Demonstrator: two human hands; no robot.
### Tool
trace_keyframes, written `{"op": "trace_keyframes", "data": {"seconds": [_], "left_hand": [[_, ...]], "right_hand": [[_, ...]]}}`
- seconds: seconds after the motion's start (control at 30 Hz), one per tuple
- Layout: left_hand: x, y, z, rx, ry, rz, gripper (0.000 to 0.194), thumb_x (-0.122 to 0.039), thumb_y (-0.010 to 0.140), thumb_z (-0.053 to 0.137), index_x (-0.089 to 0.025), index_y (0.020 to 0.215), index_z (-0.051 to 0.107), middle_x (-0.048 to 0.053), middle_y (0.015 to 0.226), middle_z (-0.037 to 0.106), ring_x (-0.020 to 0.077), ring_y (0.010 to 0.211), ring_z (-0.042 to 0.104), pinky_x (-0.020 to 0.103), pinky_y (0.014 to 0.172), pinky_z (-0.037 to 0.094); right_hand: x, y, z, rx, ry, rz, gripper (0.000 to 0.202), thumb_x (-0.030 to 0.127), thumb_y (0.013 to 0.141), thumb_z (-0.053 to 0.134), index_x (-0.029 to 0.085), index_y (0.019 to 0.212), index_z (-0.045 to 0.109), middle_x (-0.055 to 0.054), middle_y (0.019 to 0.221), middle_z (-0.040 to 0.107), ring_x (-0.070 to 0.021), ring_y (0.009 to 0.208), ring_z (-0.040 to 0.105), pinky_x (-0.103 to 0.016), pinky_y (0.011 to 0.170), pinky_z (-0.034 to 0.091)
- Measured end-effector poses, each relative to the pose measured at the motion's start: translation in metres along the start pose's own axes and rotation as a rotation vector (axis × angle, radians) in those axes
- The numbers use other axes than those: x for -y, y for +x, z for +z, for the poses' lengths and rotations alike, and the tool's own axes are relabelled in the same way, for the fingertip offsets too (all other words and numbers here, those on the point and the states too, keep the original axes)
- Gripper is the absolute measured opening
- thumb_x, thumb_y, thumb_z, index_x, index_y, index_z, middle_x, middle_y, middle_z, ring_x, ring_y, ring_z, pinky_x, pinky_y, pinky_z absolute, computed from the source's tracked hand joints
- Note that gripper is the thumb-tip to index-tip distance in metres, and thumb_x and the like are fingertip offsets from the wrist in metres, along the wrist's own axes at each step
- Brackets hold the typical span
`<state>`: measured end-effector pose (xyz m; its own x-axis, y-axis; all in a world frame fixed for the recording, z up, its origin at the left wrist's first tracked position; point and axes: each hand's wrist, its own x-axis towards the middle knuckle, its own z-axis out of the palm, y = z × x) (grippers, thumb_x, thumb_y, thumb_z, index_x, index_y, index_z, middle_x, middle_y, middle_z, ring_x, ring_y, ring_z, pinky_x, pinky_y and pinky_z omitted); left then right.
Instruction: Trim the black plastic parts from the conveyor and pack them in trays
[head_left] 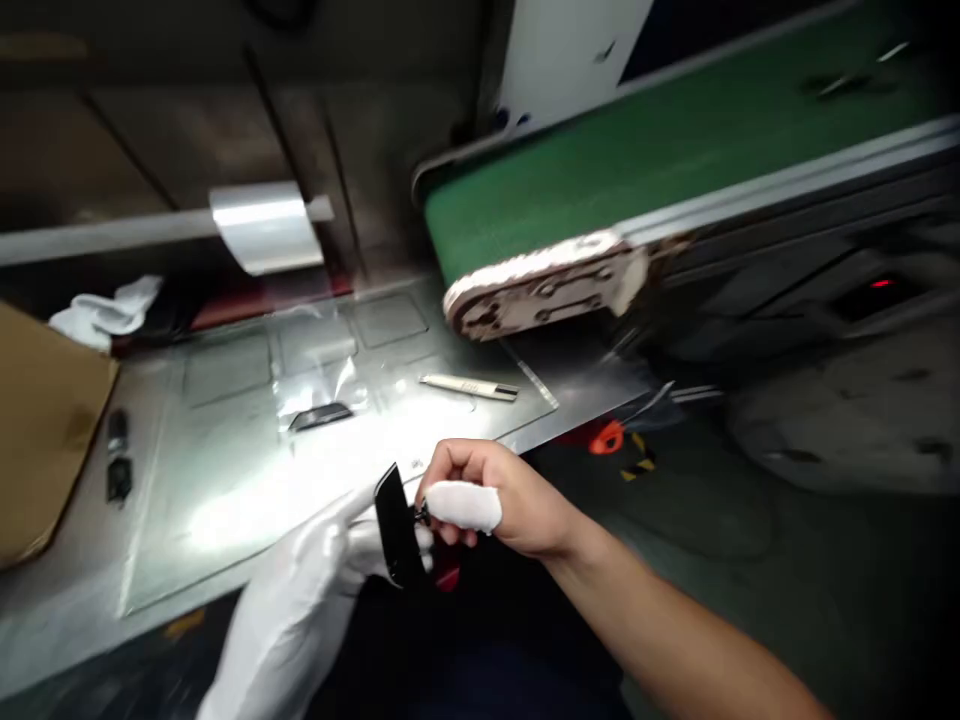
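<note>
My left hand (322,560), in a white glove, is closed on a flat, glossy black plastic part (397,525) and holds it tilted up near the table's front edge. My right hand (487,495) is bare except for a white cover on the thumb. Its fingers are curled and pinch a small dark stem on the right side of the part. Just under these fingers shows a small red piece (448,577); what it belongs to is hidden. On the table beyond the hands lie a similar black part (321,416) on clear film and a pale cutter or pen (471,387).
A clear sheet covers the table (225,470). At left are a cardboard box (45,430), a black marker-like object (118,455) and a white cloth (109,312). A film roll (266,228) hangs behind. The green conveyor (637,150) ends above the table's right side.
</note>
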<state>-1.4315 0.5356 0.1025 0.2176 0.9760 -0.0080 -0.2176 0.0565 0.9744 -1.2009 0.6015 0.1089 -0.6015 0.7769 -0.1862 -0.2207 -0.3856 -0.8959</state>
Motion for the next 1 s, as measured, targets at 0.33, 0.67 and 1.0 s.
{"op": "trace_keyframes", "data": {"seconds": [0.33, 0.67, 1.0], "left_hand": [[0.072, -0.065, 0.030, -0.149, -0.604, -0.368, 0.038, -0.042, 0.104, 0.061, -0.025, 0.137, 0.071, 0.007, 0.093, 0.080, 0.0180, 0.081, 0.077, 0.025, 0.074, 0.063], [0.071, -0.061, 0.035, -0.168, -0.195, -0.376, 0.035, -0.043, 0.099, 0.069, -0.025, 0.128, 0.075, 0.006, 0.084, 0.080, 0.0244, 0.075, 0.077, 0.035, 0.070, 0.065], [0.057, -0.053, 0.032, 0.038, 0.460, 0.028, 0.052, -0.017, 0.093, 0.076, -0.042, 0.138, 0.070, -0.007, 0.109, 0.081, 0.0130, 0.094, 0.077, 0.020, 0.084, 0.060]], "right_hand": [[-0.096, -0.019, 0.014, 0.003, 0.139, 0.220, 0.034, 0.036, 0.084, 0.088, 0.014, 0.085, 0.061, -0.002, 0.074, 0.068, -0.0085, 0.057, 0.057, -0.013, 0.043, 0.046], [-0.096, -0.033, -0.001, 0.032, 0.100, 0.110, 0.015, 0.024, 0.092, 0.079, 0.014, 0.094, 0.068, -0.002, 0.085, 0.067, -0.0087, 0.069, 0.062, -0.016, 0.057, 0.049], [-0.112, -0.039, -0.024, 0.125, 0.094, 0.065, 0.023, 0.036, 0.096, 0.079, 0.015, 0.106, 0.075, -0.009, 0.099, 0.073, -0.0165, 0.084, 0.068, -0.026, 0.069, 0.054]]}}
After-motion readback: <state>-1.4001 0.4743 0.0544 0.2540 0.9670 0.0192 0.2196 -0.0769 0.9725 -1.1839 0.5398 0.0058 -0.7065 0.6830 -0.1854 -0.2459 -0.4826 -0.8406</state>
